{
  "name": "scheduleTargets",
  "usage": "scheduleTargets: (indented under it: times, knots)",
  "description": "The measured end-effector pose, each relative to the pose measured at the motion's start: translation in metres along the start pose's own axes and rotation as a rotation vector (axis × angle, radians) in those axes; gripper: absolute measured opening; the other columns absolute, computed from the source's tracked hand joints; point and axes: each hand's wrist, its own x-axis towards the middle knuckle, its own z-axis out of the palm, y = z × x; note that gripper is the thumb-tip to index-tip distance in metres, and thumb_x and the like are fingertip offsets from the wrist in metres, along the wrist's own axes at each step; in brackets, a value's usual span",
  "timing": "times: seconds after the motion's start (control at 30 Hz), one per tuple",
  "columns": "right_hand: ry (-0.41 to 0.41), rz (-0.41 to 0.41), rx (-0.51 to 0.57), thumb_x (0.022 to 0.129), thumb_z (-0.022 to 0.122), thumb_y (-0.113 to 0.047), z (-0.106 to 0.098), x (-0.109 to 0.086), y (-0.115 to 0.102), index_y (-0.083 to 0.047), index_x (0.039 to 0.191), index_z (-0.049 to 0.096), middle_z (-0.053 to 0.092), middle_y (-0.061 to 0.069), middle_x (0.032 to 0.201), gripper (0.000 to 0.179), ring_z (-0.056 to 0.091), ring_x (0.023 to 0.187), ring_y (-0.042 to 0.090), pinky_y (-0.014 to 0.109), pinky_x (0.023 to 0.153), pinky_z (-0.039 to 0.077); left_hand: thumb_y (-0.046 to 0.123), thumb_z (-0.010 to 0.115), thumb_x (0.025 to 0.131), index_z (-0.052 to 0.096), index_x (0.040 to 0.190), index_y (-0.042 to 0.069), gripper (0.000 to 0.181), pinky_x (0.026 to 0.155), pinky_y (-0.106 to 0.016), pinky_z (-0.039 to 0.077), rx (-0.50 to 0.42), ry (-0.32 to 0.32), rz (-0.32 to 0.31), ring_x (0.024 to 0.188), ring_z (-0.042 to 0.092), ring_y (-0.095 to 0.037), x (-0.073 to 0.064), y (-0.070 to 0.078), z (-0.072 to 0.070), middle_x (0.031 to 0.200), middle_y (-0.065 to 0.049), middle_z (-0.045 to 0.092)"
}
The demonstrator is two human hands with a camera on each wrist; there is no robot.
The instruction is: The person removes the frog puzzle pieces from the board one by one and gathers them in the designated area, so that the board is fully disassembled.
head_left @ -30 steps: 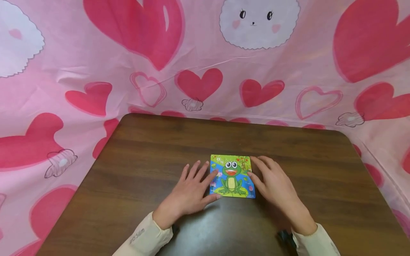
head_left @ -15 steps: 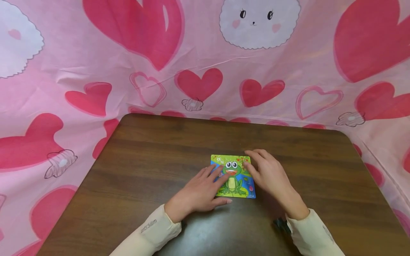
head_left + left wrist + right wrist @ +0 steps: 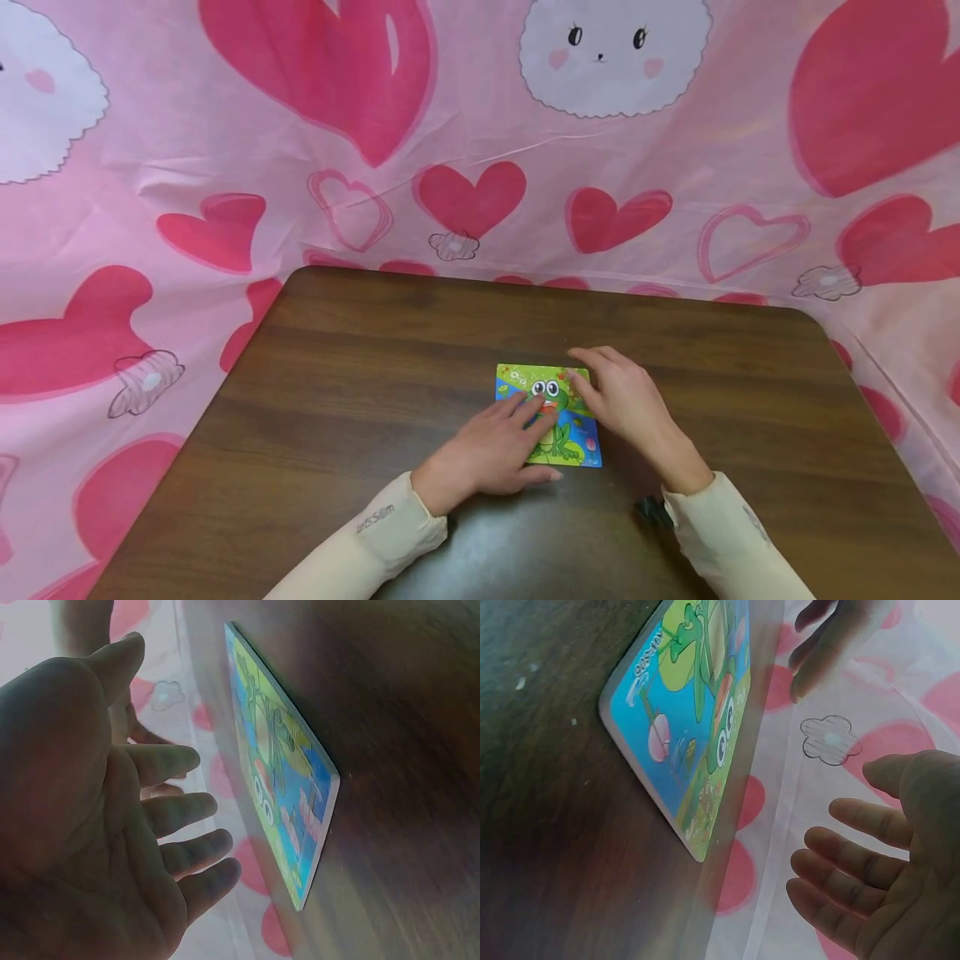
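A square frog puzzle board (image 3: 583, 437) lies flat on the table, its picture of a green frog on blue and green facing up. Above its left part is my left hand (image 3: 491, 454), which covers some of the frog in the head view. The left wrist view shows that hand's straight, spread fingers (image 3: 184, 814) apart from the board, with nothing in them. Over the board's upper right corner is my right hand (image 3: 633, 404), fingers lightly bent. Seen from the right wrist, its palm is bare and a gap separates its fingers (image 3: 847, 847) from the board's surface.
The brown wooden table (image 3: 375, 350) extends around the board on all sides. A pink cloth (image 3: 465, 108) printed with hearts hangs behind the table and along its sides. Small pale specks (image 3: 521, 682) lie on the wood near the board.
My left hand has moved right, from the board's left edge to over the frog. My right hand has shifted slightly up and left over the corner. The board stays put.
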Motion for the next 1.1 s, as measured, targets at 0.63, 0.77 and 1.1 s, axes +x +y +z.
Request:
scheduleTargets:
  times: [0.63, 0.77, 1.1]
  knots:
    - [-0.148, -0.024, -0.030, 0.095, 0.070, -0.034, 0.016, 0.014, -0.011, -0.013, 0.126, 0.070, 0.071, 0.011, 0.123, 0.038, 0.070, 0.110, 0.032, 0.055, 0.087, 0.056, 0.069, 0.048, 0.096, 0.036, 0.158, 0.025, 0.076, 0.118, -0.044, 0.036, 0.075, -0.065, 0.006, 0.152, 0.030, -0.026, 0.016, 0.011, 0.020, 0.167, -0.002, 0.027]
    - [-0.165, -0.042, -0.022, 0.095, 0.070, -0.033, 0.019, 0.019, -0.011, -0.012, 0.124, 0.071, 0.071, 0.012, 0.123, 0.036, 0.070, 0.110, 0.032, 0.055, 0.089, 0.056, 0.069, 0.049, 0.096, 0.037, 0.157, 0.025, 0.076, 0.118, -0.043, 0.037, 0.082, -0.060, 0.007, 0.151, 0.031, -0.025, 0.017, 0.010, 0.023, 0.167, -0.002, 0.027]
    - [-0.291, -0.012, 0.108, 0.100, 0.064, -0.028, 0.028, 0.036, 0.004, -0.009, 0.125, 0.071, 0.073, 0.009, 0.120, 0.032, 0.070, 0.106, 0.027, 0.052, 0.094, 0.054, 0.069, 0.047, 0.096, 0.041, 0.154, 0.027, 0.072, 0.116, -0.039, 0.040, 0.139, -0.042, 0.024, 0.147, 0.036, -0.021, 0.023, 0.006, 0.025, 0.164, -0.001, 0.034]
